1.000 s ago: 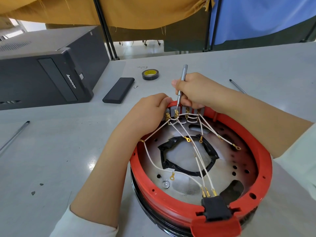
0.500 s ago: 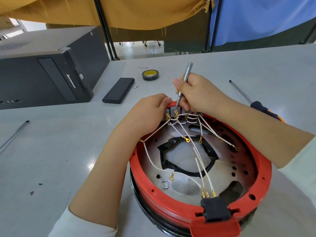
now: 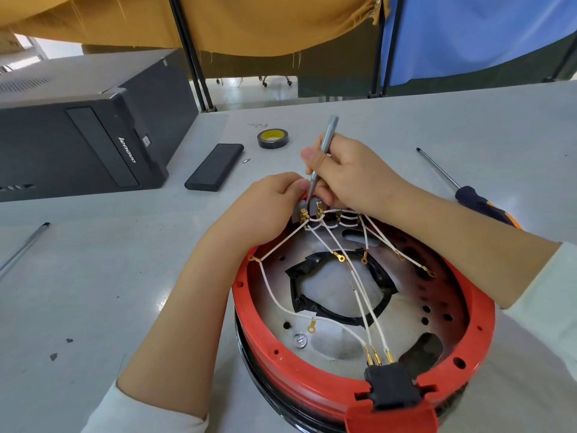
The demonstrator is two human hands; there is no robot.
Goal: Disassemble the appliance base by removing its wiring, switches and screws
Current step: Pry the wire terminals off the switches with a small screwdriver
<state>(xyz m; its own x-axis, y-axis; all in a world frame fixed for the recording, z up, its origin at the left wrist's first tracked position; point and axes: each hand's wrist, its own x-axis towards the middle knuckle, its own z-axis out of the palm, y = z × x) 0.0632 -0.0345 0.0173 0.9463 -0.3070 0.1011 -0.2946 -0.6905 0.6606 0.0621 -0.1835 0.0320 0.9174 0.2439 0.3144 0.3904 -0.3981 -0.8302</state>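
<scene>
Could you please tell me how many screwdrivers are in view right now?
2: a slim silver screwdriver held in the right hand at the switches, and a black-and-orange-handled screwdriver lying on the table behind the right forearm, partly hidden.

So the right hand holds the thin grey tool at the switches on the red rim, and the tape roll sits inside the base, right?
Not quite. In the head view the tape roll lies on the table beyond the base. The right hand does hold the grey tool at the switches.
</scene>
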